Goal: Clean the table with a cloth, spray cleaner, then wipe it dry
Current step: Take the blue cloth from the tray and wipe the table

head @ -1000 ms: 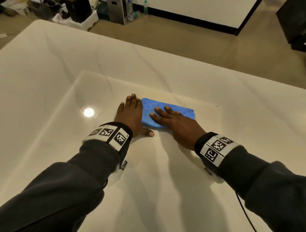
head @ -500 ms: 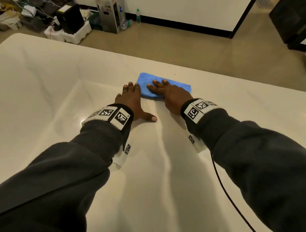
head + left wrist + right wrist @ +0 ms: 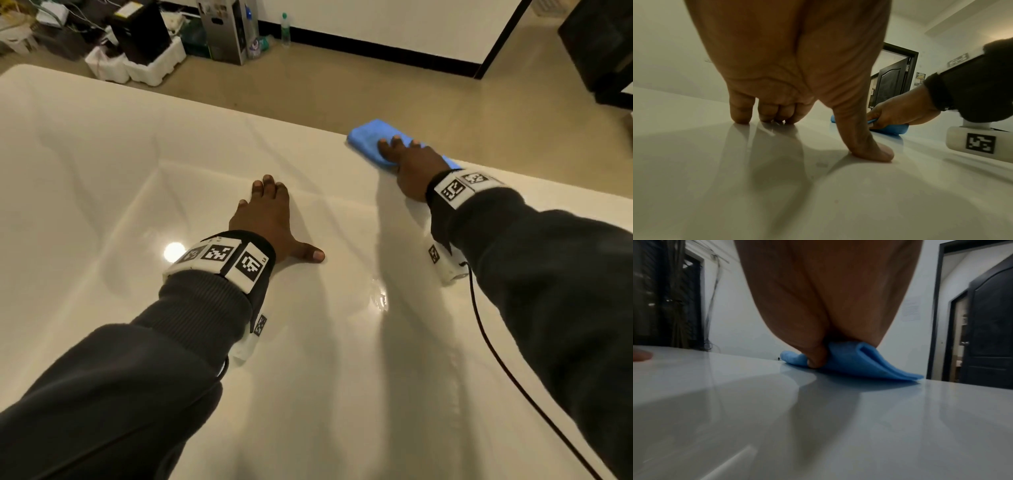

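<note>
Blue folded cloth [image 3: 366,137] on white table [image 3: 308,377], nr far edge.

I can read no words. My left wristband [image 3: 219,255] and right wristband [image 3: 459,187] carry black-and-white code squares; the wall sign [image 3: 957,60] and paper notice [image 3: 911,308] are too blurred.
</note>
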